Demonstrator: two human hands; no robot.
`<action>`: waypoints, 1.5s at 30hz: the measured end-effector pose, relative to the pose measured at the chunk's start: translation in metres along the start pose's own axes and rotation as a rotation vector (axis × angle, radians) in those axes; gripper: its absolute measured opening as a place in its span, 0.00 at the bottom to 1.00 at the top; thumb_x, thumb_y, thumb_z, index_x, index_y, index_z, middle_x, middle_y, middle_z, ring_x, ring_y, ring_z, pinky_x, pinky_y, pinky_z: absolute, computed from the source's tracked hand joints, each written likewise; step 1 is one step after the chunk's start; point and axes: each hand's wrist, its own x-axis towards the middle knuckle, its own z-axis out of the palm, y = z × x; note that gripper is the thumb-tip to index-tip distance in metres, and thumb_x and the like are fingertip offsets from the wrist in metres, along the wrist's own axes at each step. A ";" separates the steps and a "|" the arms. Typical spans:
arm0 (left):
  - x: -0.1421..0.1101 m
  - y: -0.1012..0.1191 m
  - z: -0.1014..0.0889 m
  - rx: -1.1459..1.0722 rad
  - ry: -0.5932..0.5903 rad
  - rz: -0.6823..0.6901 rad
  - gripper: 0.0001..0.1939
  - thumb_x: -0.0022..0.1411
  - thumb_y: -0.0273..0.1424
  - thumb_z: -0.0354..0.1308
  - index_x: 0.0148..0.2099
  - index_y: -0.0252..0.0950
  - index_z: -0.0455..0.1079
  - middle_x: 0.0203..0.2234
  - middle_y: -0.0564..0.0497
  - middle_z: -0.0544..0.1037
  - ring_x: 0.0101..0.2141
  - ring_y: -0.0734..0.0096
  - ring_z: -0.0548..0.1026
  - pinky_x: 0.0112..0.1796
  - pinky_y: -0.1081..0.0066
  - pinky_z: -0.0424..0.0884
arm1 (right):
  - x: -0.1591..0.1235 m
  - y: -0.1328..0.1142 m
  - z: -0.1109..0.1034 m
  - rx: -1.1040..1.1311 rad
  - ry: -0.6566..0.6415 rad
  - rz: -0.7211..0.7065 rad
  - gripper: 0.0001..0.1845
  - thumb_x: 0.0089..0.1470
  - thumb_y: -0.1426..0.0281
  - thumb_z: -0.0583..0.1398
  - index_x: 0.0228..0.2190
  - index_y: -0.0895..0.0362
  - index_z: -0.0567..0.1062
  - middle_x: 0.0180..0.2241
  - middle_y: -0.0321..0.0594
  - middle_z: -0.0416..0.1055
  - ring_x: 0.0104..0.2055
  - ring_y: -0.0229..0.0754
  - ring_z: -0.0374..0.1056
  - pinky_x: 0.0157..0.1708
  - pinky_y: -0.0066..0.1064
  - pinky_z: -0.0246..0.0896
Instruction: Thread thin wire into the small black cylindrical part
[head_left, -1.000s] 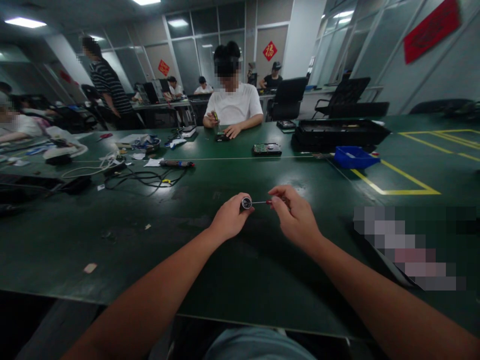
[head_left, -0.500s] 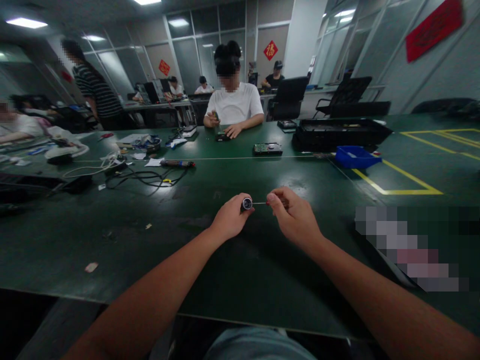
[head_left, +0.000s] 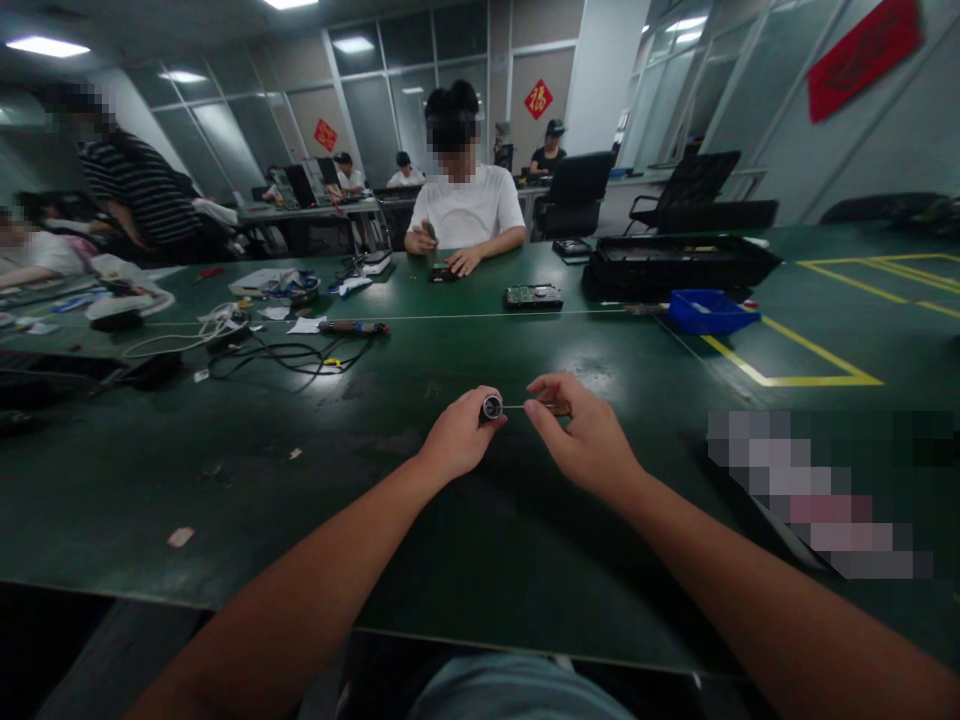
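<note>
My left hand (head_left: pixel 463 435) is closed around a short dark cylinder (head_left: pixel 491 408), whose round silver-rimmed end faces me. Most of its body is hidden by the fingers. A slim screwdriver (head_left: pixel 514 407) lies level in my right hand (head_left: pixel 585 428), its thin metal shaft reaching across to the cylinder's side. Whether the tip sits in a screw is too small to tell. The right thumb and index finger are slightly parted near the front of the handle, which shows partly between the fingers. Both hands are above the green table (head_left: pixel 450 540).
Across the table a person in a white shirt (head_left: pixel 469 205) handles a small dark item. Between us lie a hard drive (head_left: pixel 533 297), a long black tray (head_left: pixel 675 268) and a blue bin (head_left: pixel 709 313). Black cables (head_left: pixel 292 358) and a pen-shaped tool (head_left: pixel 352 327) are at left.
The right index finger has lifted and the thumb has shifted left along the screwdriver, loosening the pinch. My left hand keeps its hold. A standing person at far left has leaned leftward.
</note>
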 end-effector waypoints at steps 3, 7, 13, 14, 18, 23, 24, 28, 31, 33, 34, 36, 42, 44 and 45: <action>0.000 0.000 0.001 0.003 -0.012 0.011 0.07 0.63 0.30 0.57 0.44 0.41 0.68 0.38 0.52 0.74 0.37 0.68 0.72 0.38 0.70 0.66 | 0.001 0.001 0.000 -0.043 0.025 0.037 0.13 0.64 0.60 0.53 0.39 0.55 0.71 0.29 0.40 0.74 0.29 0.42 0.70 0.29 0.33 0.59; -0.001 0.003 -0.001 0.008 -0.013 0.009 0.07 0.63 0.30 0.57 0.44 0.40 0.68 0.38 0.52 0.74 0.38 0.67 0.72 0.38 0.69 0.66 | 0.000 0.005 0.002 0.004 0.059 0.041 0.13 0.63 0.62 0.53 0.46 0.55 0.68 0.29 0.38 0.73 0.28 0.42 0.69 0.28 0.34 0.58; -0.001 0.003 -0.001 0.013 -0.002 0.009 0.07 0.63 0.30 0.57 0.45 0.40 0.68 0.38 0.52 0.74 0.38 0.68 0.72 0.38 0.69 0.66 | 0.000 0.005 0.002 0.035 0.071 0.031 0.11 0.63 0.61 0.54 0.41 0.54 0.70 0.32 0.40 0.74 0.32 0.43 0.71 0.32 0.34 0.60; -0.001 0.002 -0.001 0.013 -0.006 0.014 0.07 0.63 0.30 0.57 0.44 0.40 0.68 0.38 0.52 0.74 0.37 0.68 0.72 0.38 0.70 0.65 | 0.000 0.004 0.001 0.019 0.064 0.043 0.12 0.63 0.61 0.53 0.39 0.55 0.71 0.30 0.40 0.74 0.31 0.43 0.70 0.31 0.34 0.60; -0.001 0.000 0.001 0.018 -0.001 0.018 0.07 0.62 0.30 0.58 0.44 0.41 0.67 0.37 0.53 0.74 0.37 0.68 0.71 0.37 0.70 0.65 | 0.002 0.007 0.003 0.110 0.112 0.088 0.10 0.63 0.63 0.54 0.40 0.55 0.70 0.31 0.40 0.73 0.31 0.42 0.71 0.32 0.35 0.62; 0.000 0.002 -0.001 0.030 -0.003 -0.005 0.08 0.63 0.31 0.58 0.46 0.40 0.67 0.39 0.51 0.74 0.39 0.67 0.72 0.41 0.68 0.67 | 0.007 0.018 0.012 0.453 0.166 0.172 0.12 0.60 0.60 0.57 0.36 0.56 0.72 0.32 0.41 0.73 0.34 0.42 0.72 0.38 0.38 0.68; 0.000 0.003 -0.002 0.042 -0.013 -0.004 0.09 0.63 0.31 0.58 0.46 0.41 0.68 0.40 0.51 0.74 0.39 0.66 0.73 0.42 0.67 0.67 | 0.009 0.021 0.013 0.512 0.179 0.213 0.13 0.60 0.59 0.57 0.36 0.56 0.72 0.32 0.41 0.73 0.33 0.41 0.71 0.38 0.38 0.69; 0.000 0.006 -0.006 0.095 -0.058 0.043 0.10 0.64 0.32 0.56 0.48 0.43 0.68 0.42 0.51 0.74 0.41 0.65 0.73 0.44 0.65 0.68 | 0.018 0.036 0.013 0.729 0.227 0.424 0.14 0.58 0.57 0.57 0.32 0.55 0.70 0.28 0.37 0.69 0.27 0.39 0.68 0.33 0.37 0.71; 0.000 0.007 -0.007 0.098 -0.076 0.045 0.09 0.64 0.32 0.56 0.48 0.43 0.68 0.41 0.51 0.74 0.41 0.64 0.73 0.44 0.64 0.68 | 0.022 0.044 0.011 0.766 0.279 0.457 0.13 0.58 0.58 0.58 0.30 0.54 0.70 0.26 0.36 0.67 0.25 0.37 0.65 0.30 0.35 0.70; 0.000 0.007 -0.006 0.089 -0.079 0.028 0.09 0.64 0.31 0.56 0.47 0.42 0.68 0.41 0.51 0.75 0.40 0.65 0.73 0.43 0.64 0.68 | 0.022 0.045 0.011 0.732 0.329 0.414 0.13 0.58 0.58 0.58 0.31 0.54 0.70 0.27 0.36 0.68 0.27 0.38 0.66 0.29 0.34 0.70; 0.000 0.006 -0.006 0.085 -0.079 0.021 0.08 0.64 0.31 0.56 0.47 0.42 0.68 0.40 0.50 0.75 0.40 0.65 0.73 0.43 0.64 0.68 | 0.021 0.045 0.011 0.710 0.339 0.388 0.13 0.58 0.58 0.58 0.31 0.54 0.70 0.28 0.37 0.68 0.27 0.38 0.66 0.30 0.34 0.70; 0.000 0.006 -0.005 0.080 -0.075 0.014 0.08 0.64 0.32 0.57 0.46 0.42 0.68 0.40 0.50 0.75 0.40 0.65 0.73 0.42 0.65 0.69 | 0.019 0.043 0.012 0.672 0.331 0.341 0.13 0.59 0.58 0.58 0.33 0.54 0.71 0.29 0.37 0.69 0.28 0.38 0.67 0.32 0.35 0.70; 0.000 0.006 -0.004 0.066 -0.071 0.025 0.09 0.63 0.32 0.57 0.47 0.42 0.68 0.41 0.51 0.75 0.40 0.65 0.73 0.43 0.65 0.68 | 0.012 0.029 0.010 0.521 0.300 0.202 0.12 0.62 0.58 0.55 0.35 0.54 0.70 0.30 0.37 0.70 0.29 0.38 0.68 0.34 0.35 0.66; -0.001 0.006 -0.004 0.079 -0.070 0.026 0.10 0.63 0.32 0.58 0.47 0.42 0.69 0.41 0.50 0.75 0.41 0.64 0.74 0.44 0.64 0.68 | 0.011 0.025 0.008 0.421 0.274 0.167 0.12 0.63 0.59 0.54 0.35 0.54 0.70 0.30 0.37 0.71 0.30 0.39 0.68 0.34 0.35 0.65; -0.001 0.005 -0.003 0.086 -0.072 0.025 0.10 0.63 0.32 0.58 0.48 0.43 0.69 0.41 0.50 0.75 0.41 0.64 0.74 0.44 0.64 0.69 | 0.011 0.023 0.007 0.371 0.264 0.155 0.12 0.64 0.59 0.53 0.35 0.54 0.69 0.29 0.37 0.71 0.30 0.39 0.68 0.34 0.35 0.64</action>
